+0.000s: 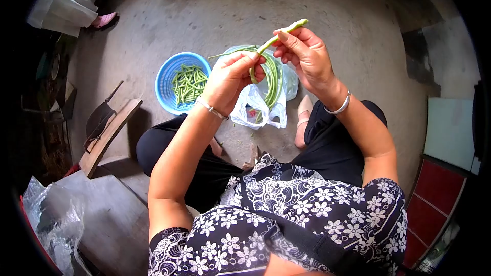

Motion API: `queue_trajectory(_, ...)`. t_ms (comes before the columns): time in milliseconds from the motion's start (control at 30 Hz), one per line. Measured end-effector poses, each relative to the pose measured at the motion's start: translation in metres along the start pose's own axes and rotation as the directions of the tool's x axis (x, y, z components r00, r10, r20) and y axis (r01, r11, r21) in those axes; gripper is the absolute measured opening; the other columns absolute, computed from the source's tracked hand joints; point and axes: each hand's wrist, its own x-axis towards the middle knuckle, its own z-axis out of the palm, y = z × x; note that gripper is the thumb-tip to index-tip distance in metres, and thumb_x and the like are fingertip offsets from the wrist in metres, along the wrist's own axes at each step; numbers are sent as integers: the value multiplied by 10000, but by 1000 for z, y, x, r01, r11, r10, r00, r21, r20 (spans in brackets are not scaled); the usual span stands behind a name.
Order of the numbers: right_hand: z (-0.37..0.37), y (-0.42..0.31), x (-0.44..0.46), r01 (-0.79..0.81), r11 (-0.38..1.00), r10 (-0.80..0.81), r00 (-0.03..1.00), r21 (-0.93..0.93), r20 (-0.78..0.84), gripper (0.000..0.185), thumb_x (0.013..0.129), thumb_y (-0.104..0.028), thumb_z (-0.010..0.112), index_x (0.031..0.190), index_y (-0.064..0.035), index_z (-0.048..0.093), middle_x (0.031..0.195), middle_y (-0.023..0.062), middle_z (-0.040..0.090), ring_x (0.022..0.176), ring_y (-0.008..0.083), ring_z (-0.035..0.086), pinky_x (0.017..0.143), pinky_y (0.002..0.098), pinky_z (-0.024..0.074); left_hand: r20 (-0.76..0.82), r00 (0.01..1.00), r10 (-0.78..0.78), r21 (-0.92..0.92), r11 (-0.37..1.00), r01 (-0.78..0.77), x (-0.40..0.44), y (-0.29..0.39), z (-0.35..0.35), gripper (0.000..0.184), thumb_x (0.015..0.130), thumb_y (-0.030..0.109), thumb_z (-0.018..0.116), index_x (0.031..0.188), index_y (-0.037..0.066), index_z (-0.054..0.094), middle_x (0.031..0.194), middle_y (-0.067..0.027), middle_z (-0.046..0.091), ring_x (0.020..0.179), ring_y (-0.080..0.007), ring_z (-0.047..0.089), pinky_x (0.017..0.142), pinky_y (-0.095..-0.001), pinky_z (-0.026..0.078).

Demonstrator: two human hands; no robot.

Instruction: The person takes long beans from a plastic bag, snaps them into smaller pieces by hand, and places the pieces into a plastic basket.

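Between my two hands stretches a long green bean [271, 42], held up above the floor. My left hand [236, 76] is closed, with thumb and fingers pinching the bean's lower part. Higher up, my right hand [306, 57] pinches it near its upper end, which sticks out past the fingertips. Below my hands a white plastic bag [250, 103] lies on the floor with a bundle of long beans [275, 84] in it. Left of the bag stands a blue plastic basket [161, 84] containing short cut bean pieces [189, 84].
A wooden board [110, 135] leans at the left, near a dark, round-edged object with a handle [101, 117]. Clear plastic wrapping [59, 220] lies at lower left. A person's pink shoe [106, 20] shows at upper left. Red tiles [434, 189] are at the right.
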Motion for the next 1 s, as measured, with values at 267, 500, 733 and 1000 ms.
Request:
queue_trajectory(267, 13, 4, -10, 131, 962, -138, 990, -238, -12, 160, 868, -110, 573, 984, -10, 618, 871, 57, 647, 721, 98, 612, 617, 190, 464, -259, 965, 45, -166, 982, -91, 6, -3, 0, 175, 906, 184, 501, 894, 16, 549, 754, -50, 568, 675, -148, 568, 680, -298, 510)
queue_trajectory(500, 8, -4, -6, 60, 995, -62, 998, -74, -23, 164, 873, -170, 577, 949, -32, 621, 841, 44, 646, 699, 88, 601, 610, 189, 451, -474, 878, 70, -272, 937, -221, 18, 2, -32, 197, 923, 203, 455, 866, 28, 526, 760, -63, 552, 639, -147, 535, 606, -278, 486)
queue_trajectory(733, 1, 4, 1, -142, 990, 142, 990, -6, 0, 179, 878, -234, 573, 900, -62, 620, 751, 0, 615, 587, 34, 517, 539, 178, 408, 69, 995, -75, 82, 994, 70, 0, 9, 9, 198, 879, 221, 567, 902, 24, 571, 742, -2, 568, 601, -44, 503, 525, -170, 410)
queue_trajectory(1000, 19, 1, -15, 342, 610, -281, 937, -715, 208, 163, 813, -155, 632, 883, -11, 602, 768, 41, 600, 619, 108, 561, 548, 231, 445, -87, 995, -47, -70, 997, 40, 5, 2, 1, 164, 858, 226, 596, 832, 64, 593, 718, 25, 562, 585, -31, 492, 495, -144, 379)
